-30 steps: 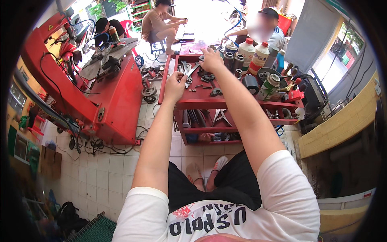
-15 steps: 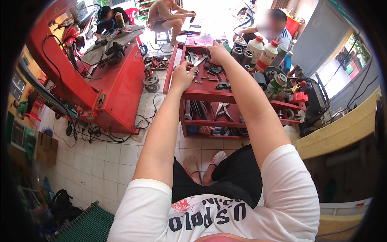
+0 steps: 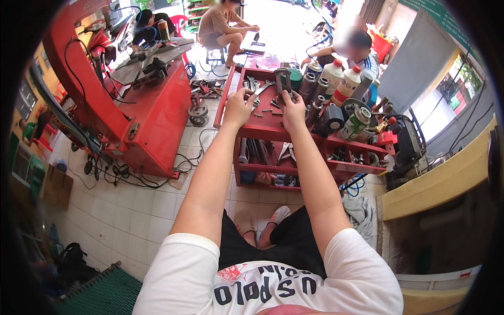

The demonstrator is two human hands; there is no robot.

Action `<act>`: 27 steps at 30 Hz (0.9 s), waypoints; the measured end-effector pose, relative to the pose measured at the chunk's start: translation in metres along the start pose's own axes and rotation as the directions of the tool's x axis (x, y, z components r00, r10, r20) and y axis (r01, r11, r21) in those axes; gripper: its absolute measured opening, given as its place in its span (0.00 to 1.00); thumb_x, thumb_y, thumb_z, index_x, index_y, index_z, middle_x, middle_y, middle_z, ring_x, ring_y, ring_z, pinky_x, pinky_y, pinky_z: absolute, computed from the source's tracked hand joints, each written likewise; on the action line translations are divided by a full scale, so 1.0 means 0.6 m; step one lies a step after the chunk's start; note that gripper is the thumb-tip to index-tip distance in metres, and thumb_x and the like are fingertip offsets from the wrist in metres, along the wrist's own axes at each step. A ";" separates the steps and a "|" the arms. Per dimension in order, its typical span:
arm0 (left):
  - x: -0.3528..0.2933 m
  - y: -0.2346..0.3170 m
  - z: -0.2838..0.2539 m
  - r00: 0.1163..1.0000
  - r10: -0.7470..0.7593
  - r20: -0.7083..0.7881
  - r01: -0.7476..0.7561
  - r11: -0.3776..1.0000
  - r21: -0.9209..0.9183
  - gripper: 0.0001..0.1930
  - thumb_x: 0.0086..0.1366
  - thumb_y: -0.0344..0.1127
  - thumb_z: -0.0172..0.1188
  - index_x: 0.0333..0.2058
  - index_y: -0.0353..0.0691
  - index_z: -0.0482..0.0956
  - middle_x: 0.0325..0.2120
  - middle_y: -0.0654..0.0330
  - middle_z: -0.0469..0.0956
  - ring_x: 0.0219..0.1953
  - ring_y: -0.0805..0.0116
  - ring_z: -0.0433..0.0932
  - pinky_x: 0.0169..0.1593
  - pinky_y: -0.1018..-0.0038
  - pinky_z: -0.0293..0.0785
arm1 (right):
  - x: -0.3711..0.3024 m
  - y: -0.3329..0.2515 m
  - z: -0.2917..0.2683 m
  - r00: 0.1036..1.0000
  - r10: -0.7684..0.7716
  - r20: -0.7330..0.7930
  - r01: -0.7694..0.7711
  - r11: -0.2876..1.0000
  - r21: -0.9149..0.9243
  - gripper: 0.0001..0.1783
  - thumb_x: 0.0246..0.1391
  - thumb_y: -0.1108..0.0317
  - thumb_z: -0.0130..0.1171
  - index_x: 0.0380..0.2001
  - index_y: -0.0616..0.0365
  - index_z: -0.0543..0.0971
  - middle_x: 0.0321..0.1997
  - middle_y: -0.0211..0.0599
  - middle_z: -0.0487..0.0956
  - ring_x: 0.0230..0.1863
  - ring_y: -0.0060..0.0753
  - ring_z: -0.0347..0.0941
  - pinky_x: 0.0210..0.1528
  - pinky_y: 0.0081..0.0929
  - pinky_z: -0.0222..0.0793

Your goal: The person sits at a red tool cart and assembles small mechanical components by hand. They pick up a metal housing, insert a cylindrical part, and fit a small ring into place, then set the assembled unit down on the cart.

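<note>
My left hand (image 3: 239, 109) is at the left part of a red tool tray (image 3: 269, 124), closed around the near end of a silver open-end wrench (image 3: 265, 87) that points away to the right. Over the tray's right part, my right hand (image 3: 294, 111) grips a dark metal tool with two parallel arms (image 3: 283, 81), held upright. Its exact kind is unclear. Several small nuts and bolts (image 3: 258, 114) lie on the tray between my hands, with more wrenches (image 3: 252, 84) at its far left.
White bottles with red caps (image 3: 333, 73), dark cylinders and a spray can (image 3: 358, 123) crowd the cart's right side. A lower shelf holds pliers and other tools. Left stands a red machine (image 3: 152, 123), cables on the floor beside it. Other people sit beyond the cart.
My right hand has drawn back from the tray's far edge and now holds the dark metal tool upright. The left hand keeps the wrench. The whole view has shifted slightly.
</note>
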State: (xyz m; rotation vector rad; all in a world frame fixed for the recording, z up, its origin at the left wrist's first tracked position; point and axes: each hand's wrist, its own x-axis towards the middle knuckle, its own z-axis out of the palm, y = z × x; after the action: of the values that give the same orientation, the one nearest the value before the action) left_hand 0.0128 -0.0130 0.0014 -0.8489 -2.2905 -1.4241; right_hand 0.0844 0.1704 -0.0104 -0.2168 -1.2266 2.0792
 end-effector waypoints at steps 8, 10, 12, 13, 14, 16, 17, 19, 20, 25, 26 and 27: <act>-0.001 0.005 0.003 0.998 0.033 -0.045 -0.032 0.999 0.019 0.11 0.68 0.40 0.67 0.42 0.39 0.83 0.32 0.53 0.84 0.40 0.50 0.81 0.49 0.55 0.75 | 0.009 0.022 -0.009 0.985 0.166 0.049 -0.153 0.967 -0.202 0.29 0.63 0.71 0.71 0.62 0.65 0.69 0.46 0.37 0.80 0.41 0.28 0.80 0.42 0.26 0.79; -0.003 0.001 0.000 0.995 0.078 -0.057 -0.075 0.996 0.052 0.12 0.69 0.39 0.67 0.42 0.37 0.83 0.32 0.52 0.84 0.39 0.51 0.82 0.47 0.57 0.76 | 0.005 0.018 -0.002 0.971 0.219 0.100 -0.185 0.945 -0.268 0.30 0.63 0.70 0.71 0.62 0.64 0.69 0.45 0.36 0.81 0.41 0.27 0.80 0.40 0.27 0.79; -0.005 0.006 0.003 0.987 0.145 -0.071 -0.139 0.987 0.074 0.13 0.70 0.39 0.66 0.43 0.34 0.83 0.32 0.50 0.84 0.38 0.54 0.84 0.45 0.60 0.78 | 0.004 0.021 -0.007 0.976 0.191 0.100 -0.151 0.937 -0.314 0.28 0.63 0.69 0.71 0.61 0.64 0.71 0.45 0.36 0.81 0.42 0.24 0.78 0.40 0.26 0.76; -0.005 0.008 0.002 0.989 0.131 -0.063 -0.126 0.989 0.077 0.13 0.70 0.39 0.66 0.43 0.34 0.83 0.32 0.50 0.84 0.38 0.54 0.84 0.45 0.60 0.78 | 0.007 0.022 -0.008 0.977 0.182 0.108 -0.135 0.928 -0.347 0.28 0.62 0.69 0.71 0.60 0.64 0.71 0.45 0.35 0.81 0.42 0.24 0.78 0.41 0.26 0.76; -0.004 0.010 0.002 0.991 0.118 -0.057 -0.113 0.990 0.078 0.13 0.70 0.39 0.66 0.43 0.34 0.83 0.32 0.50 0.84 0.38 0.54 0.84 0.45 0.59 0.78 | 0.011 0.023 -0.011 0.978 0.173 0.116 -0.117 0.917 -0.380 0.27 0.62 0.69 0.71 0.60 0.64 0.72 0.45 0.35 0.81 0.42 0.24 0.77 0.41 0.25 0.75; -0.004 0.015 0.003 0.994 0.102 -0.048 -0.098 0.992 0.080 0.13 0.70 0.39 0.67 0.43 0.34 0.83 0.33 0.50 0.84 0.38 0.54 0.84 0.45 0.59 0.78 | 0.014 0.029 -0.017 0.977 0.183 0.105 -0.128 0.909 -0.396 0.27 0.62 0.68 0.72 0.59 0.64 0.73 0.44 0.35 0.81 0.41 0.23 0.76 0.41 0.25 0.74; -0.003 0.012 0.001 0.994 0.098 -0.048 -0.094 0.992 0.083 0.13 0.70 0.40 0.67 0.43 0.34 0.84 0.33 0.50 0.84 0.38 0.54 0.84 0.45 0.59 0.78 | 0.014 0.031 -0.015 0.977 0.189 0.102 -0.134 0.906 -0.402 0.27 0.61 0.68 0.72 0.59 0.64 0.74 0.44 0.34 0.81 0.41 0.23 0.76 0.41 0.24 0.74; -0.003 0.009 0.001 0.995 0.084 -0.049 -0.081 0.994 0.072 0.13 0.70 0.40 0.67 0.43 0.34 0.84 0.33 0.50 0.85 0.38 0.54 0.84 0.45 0.60 0.78 | 0.013 0.032 -0.015 0.977 0.190 0.097 -0.136 0.904 -0.405 0.27 0.61 0.68 0.72 0.59 0.64 0.74 0.44 0.34 0.81 0.40 0.23 0.76 0.40 0.25 0.73; -0.003 0.009 0.001 0.996 0.081 -0.044 -0.078 0.994 0.075 0.13 0.69 0.40 0.67 0.43 0.34 0.84 0.33 0.50 0.85 0.38 0.54 0.84 0.45 0.60 0.78 | 0.012 0.031 -0.013 0.977 0.190 0.096 -0.136 0.903 -0.407 0.27 0.61 0.68 0.73 0.59 0.64 0.74 0.44 0.34 0.81 0.40 0.23 0.76 0.40 0.25 0.73; -0.003 0.005 -0.002 0.996 0.085 -0.025 -0.084 0.994 0.064 0.14 0.70 0.40 0.67 0.43 0.34 0.84 0.34 0.49 0.86 0.38 0.54 0.85 0.45 0.61 0.79 | 0.006 0.022 -0.006 0.977 0.197 0.084 -0.143 0.892 -0.429 0.28 0.59 0.69 0.74 0.59 0.64 0.74 0.43 0.34 0.81 0.40 0.23 0.76 0.39 0.24 0.73; -0.003 0.008 -0.002 0.998 0.053 -0.019 -0.052 0.998 0.041 0.14 0.70 0.41 0.67 0.43 0.34 0.84 0.34 0.49 0.86 0.37 0.55 0.85 0.45 0.62 0.79 | 0.006 0.022 -0.008 0.978 0.187 0.090 -0.130 0.890 -0.437 0.29 0.59 0.69 0.74 0.59 0.64 0.74 0.44 0.35 0.81 0.40 0.23 0.76 0.39 0.24 0.73; -0.003 0.010 -0.002 1.000 0.020 -0.013 -0.020 1.000 0.018 0.15 0.70 0.41 0.67 0.43 0.33 0.84 0.34 0.50 0.86 0.37 0.56 0.85 0.45 0.62 0.79 | 0.006 0.021 -0.010 0.979 0.178 0.097 -0.117 0.888 -0.445 0.29 0.58 0.70 0.74 0.59 0.64 0.74 0.44 0.35 0.81 0.40 0.24 0.77 0.40 0.24 0.74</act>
State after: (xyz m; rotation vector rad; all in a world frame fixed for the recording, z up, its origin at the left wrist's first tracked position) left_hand 0.0178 -0.0126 0.0053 -0.8518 -2.2749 -1.3948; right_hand 0.0784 0.1729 -0.0232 -0.3903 -1.8074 1.9401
